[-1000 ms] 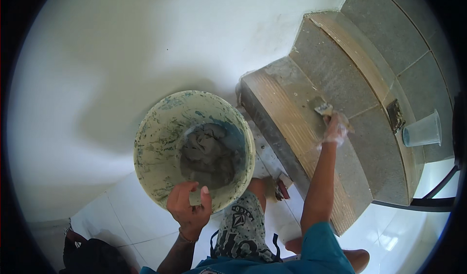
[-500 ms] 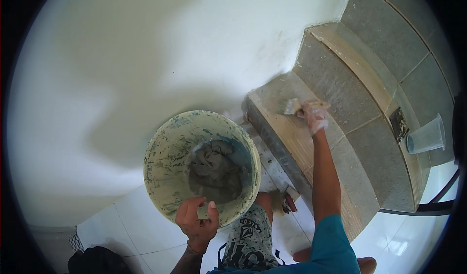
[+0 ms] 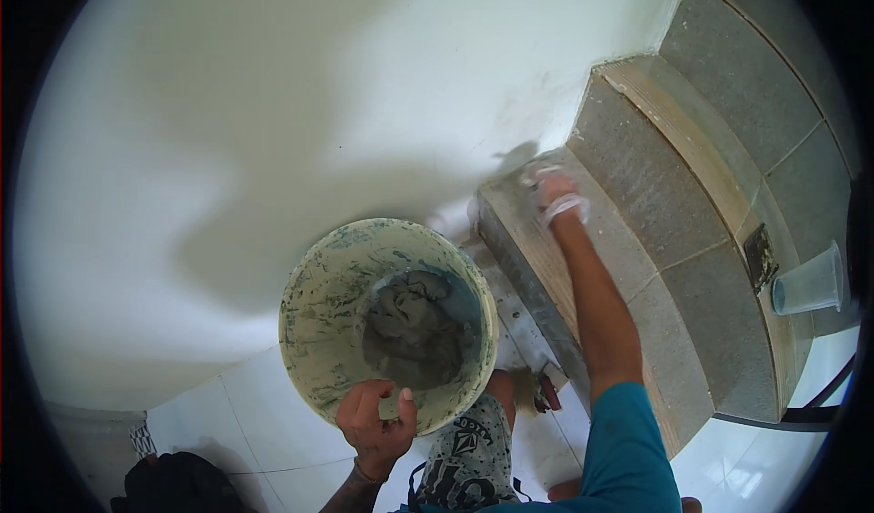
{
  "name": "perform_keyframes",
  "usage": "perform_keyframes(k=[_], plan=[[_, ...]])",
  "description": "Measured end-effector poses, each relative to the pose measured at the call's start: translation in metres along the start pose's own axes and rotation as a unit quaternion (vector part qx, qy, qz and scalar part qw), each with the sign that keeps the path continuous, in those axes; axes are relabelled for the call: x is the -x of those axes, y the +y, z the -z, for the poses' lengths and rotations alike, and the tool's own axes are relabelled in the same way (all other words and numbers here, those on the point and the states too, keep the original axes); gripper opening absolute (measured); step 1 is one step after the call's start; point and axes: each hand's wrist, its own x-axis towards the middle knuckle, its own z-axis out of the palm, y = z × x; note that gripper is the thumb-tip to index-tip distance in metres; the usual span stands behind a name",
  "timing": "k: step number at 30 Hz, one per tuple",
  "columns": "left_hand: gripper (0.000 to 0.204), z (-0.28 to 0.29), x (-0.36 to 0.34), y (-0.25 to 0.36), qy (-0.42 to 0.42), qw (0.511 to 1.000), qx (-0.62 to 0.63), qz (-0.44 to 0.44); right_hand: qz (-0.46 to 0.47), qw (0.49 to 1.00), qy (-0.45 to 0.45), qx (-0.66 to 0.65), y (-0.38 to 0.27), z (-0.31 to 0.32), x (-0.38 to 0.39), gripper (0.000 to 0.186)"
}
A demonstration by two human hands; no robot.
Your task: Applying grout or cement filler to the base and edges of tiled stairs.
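My left hand (image 3: pixel 377 424) is curled over the near rim of a pale, paint-smeared bucket (image 3: pixel 314 331), fingers and thumb showing on its inner side. A wet grey cloth (image 3: pixel 414 308) lies in murky water at the bottom. My right hand (image 3: pixel 557 190) is low over the lowest tiled step (image 3: pixel 596 213), near the wall. It is closed on a paintbrush, now smeared by motion and mostly hidden by the hand. Something whitish wraps the right wrist.
Curved grey-tiled steps rise to the right of the white wall (image 3: pixel 437 85). A clear plastic cup (image 3: pixel 808 281) lies tipped beside a dark flat piece (image 3: pixel 760 256) on a higher step. A red-handled brush (image 3: pixel 548 391) rests on the white floor. A black bag (image 3: pixel 177 486) sits lower left.
My right hand has moved left along the lowest step, closer to the wall corner, carrying the paintbrush. My left hand stays on the bucket rim. The whole view has shifted slightly.
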Motion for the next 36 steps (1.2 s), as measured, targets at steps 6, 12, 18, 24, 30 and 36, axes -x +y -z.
perform_keyframes(k=[6, 12, 18, 24, 30, 36], plan=[[0.011, 0.001, -0.001, 0.002, -0.007, 1.000, -0.012, 0.012, 0.100, 0.993, -0.019, -0.061, -0.053, -0.003, 0.035, 0.032], [0.011, 0.002, 0.001, 0.002, 0.003, 1.000, 0.005, 0.015, 0.231, 0.859, 0.145, -0.433, -0.024, -0.076, 0.058, 0.020], [0.010, -0.001, 0.004, -0.001, 0.012, 1.000, -0.015, -0.001, -0.018, 0.911, 0.163, -0.377, 0.075, -0.023, -0.001, 0.014], [0.013, -0.009, 0.000, 0.006, 0.034, 0.999, 0.010, 0.007, 0.152, 0.957, 0.225, -0.101, 0.021, -0.069, 0.001, 0.026], [0.013, -0.005, 0.000, 0.005, 0.021, 1.000, 0.002, 0.014, 0.196, 0.920, 0.089, -0.326, 0.001, -0.092, 0.092, 0.028], [0.014, 0.001, 0.004, 0.001, 0.030, 0.999, -0.021, 0.013, -0.132, 0.647, 0.354, -0.663, 0.054, -0.050, 0.170, 0.024]])
